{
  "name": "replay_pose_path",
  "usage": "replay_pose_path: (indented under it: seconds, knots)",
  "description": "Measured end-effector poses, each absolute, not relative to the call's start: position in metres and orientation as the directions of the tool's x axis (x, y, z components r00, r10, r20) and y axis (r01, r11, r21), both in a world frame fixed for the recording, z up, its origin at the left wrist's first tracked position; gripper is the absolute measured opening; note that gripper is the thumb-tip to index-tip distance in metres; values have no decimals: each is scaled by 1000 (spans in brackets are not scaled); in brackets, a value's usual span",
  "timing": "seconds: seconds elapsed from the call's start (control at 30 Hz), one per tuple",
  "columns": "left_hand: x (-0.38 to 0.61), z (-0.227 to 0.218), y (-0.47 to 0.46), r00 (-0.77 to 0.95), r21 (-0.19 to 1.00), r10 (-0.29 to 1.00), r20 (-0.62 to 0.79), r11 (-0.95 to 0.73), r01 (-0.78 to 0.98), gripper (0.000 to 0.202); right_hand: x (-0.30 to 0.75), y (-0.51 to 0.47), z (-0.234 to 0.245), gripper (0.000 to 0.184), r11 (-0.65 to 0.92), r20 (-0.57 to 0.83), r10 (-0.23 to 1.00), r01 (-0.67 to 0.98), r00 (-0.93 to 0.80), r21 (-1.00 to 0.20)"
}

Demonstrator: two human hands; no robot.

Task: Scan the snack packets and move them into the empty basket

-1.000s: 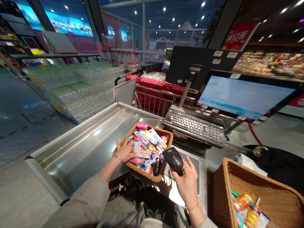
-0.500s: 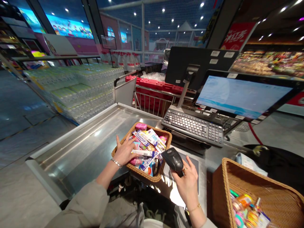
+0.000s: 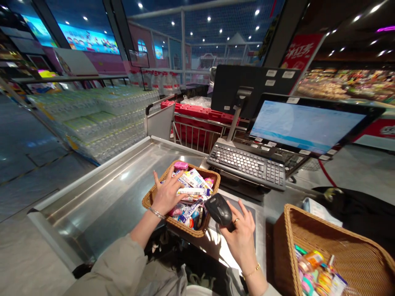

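Behind the steel counter (image 3: 101, 197), left hand (image 3: 168, 193) pinches a flat packet (image 3: 193, 191) inside the wicker basket (image 3: 182, 224); right hand (image 3: 240, 234) wraps its fingers around the scanner (image 3: 218, 209). Loose snacks may spill if the packet drags.

A tan woven basket (image 3: 151, 200) near the tabletop's (image 3: 101, 197) middle is showing pink, blue, white and red packets (image 3: 193, 187). The scanner (image 3: 218, 209) is looking glossy black. The tabletop is gleaming silver-grey. At the right edge, a second tan basket (image 3: 336, 242) is holding orange, pink and green items (image 3: 314, 271). The keyboard (image 3: 247, 165) is showing black keys.
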State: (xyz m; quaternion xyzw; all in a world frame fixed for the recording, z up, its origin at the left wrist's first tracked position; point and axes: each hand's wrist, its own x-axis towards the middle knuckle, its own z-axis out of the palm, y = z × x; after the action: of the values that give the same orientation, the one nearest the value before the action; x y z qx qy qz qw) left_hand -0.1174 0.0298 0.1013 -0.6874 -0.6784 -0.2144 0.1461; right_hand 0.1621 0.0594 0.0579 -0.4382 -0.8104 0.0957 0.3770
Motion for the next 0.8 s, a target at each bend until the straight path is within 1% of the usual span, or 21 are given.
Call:
replay_pose_path:
  seconds: [0.17,0.3,0.53,0.8]
  knots:
    - [-110,102,37,2,95,845,534,-62,994,18,167,58,61,31,602,514,781,649,-356,-466]
    - [-105,104,41,4,95,834,551,-68,993,20,170,57,62,29,606,516,777,650,-360,-459]
    - [-97,110,44,10,89,840,542,-69,994,18,174,57,62,31,608,520,775,650,-360,-456]
    - [-96,110,46,24,86,843,537,-83,993,18,177,55,65,29,604,514,779,647,-358,-465]
